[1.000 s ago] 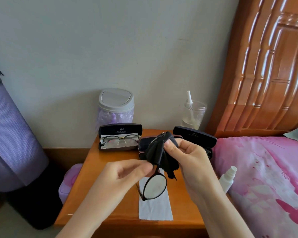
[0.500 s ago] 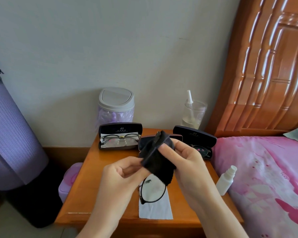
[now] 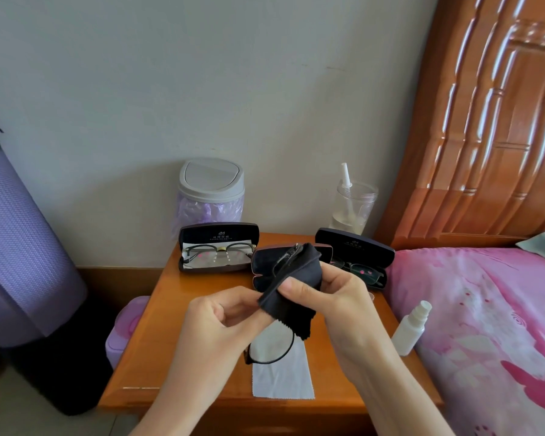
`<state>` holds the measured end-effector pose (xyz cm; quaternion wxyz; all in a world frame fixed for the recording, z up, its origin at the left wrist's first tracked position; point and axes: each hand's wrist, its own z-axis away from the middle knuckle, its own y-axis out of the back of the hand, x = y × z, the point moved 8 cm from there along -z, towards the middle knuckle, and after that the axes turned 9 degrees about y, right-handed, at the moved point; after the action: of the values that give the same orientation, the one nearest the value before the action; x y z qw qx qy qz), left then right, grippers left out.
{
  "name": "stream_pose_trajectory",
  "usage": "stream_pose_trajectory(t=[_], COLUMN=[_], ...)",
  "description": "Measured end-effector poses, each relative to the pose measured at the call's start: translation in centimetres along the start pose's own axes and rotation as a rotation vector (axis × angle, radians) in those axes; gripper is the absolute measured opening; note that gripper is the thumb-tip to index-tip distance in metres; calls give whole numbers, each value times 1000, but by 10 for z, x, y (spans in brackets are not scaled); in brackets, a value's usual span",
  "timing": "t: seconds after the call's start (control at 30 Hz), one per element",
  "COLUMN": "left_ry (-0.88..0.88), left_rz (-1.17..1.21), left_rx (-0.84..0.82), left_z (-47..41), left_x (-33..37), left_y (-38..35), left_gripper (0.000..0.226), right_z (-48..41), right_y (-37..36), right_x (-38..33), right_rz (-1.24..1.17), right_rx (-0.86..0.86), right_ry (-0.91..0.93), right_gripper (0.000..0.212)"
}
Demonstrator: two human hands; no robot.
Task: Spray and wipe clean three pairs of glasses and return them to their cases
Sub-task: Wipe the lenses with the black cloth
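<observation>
Since the previous frame the right hand (image 3: 337, 306) thumb has slid lower across the black cloth (image 3: 293, 278). Above the white cloth (image 3: 283, 379) on the bench (image 3: 177, 309), the left hand (image 3: 224, 322) grip pinches the glasses (image 3: 291, 341). The right grip pinches the black cloth round the upper lens. Three open cases (image 3: 219, 236) stand behind.

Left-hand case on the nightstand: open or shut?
Open. The left case has its lid standing upright, and a pair of glasses lies visible inside it.
</observation>
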<state>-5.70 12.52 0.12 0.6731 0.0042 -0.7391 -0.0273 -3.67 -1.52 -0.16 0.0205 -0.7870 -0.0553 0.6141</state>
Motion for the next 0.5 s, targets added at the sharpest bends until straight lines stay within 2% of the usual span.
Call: stream_pose_trajectory(t=[0.17,0.33,0.5], left_ry=[17,54,81], left_rz=[80,136,160], left_rx=[-41,-6,49], left_z=[1,2,-1], left_x=[1,-3,-11], left_y=[-4,-2,4], left_gripper=[8,13,15], right_z=[-6,-2,9], right_y=[1,3,-8], right_x=[-9,1,3], right_rz=[-60,-26,-69], right_rx=[67,101,-30], right_ry=[44,27,-4], right_gripper=[32,35,30])
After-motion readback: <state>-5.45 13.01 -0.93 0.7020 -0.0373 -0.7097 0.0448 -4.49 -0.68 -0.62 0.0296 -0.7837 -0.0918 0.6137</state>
